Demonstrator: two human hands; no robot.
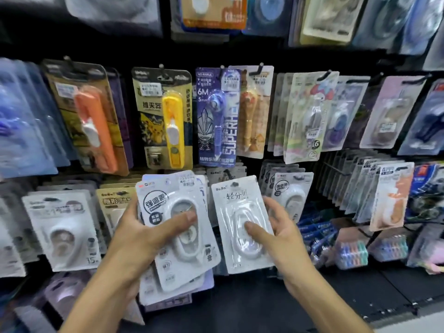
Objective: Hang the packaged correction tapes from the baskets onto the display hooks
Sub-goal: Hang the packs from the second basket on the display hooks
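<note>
My left hand point(141, 236) grips a stack of several white packaged correction tapes point(168, 203), thumb across the blister of the top pack. My right hand point(276, 234) holds a single white correction tape pack point(237, 200), thumb on its clear blister and fingers behind. Both packs are upright in front of the display wall. Just behind them hang rows of similar white packs point(289, 191) on the lower hooks. A bare hook point(336, 168) juts out at the right. No basket is in view.
The upper hooks carry an orange-tool pack point(96, 121), a yellow pack point(168, 116), a purple 6M pack point(217, 116) and more to the right. A white pack point(64, 227) hangs lower left. Small boxed goods point(350, 251) sit on the dark shelf point(360, 292) at the right.
</note>
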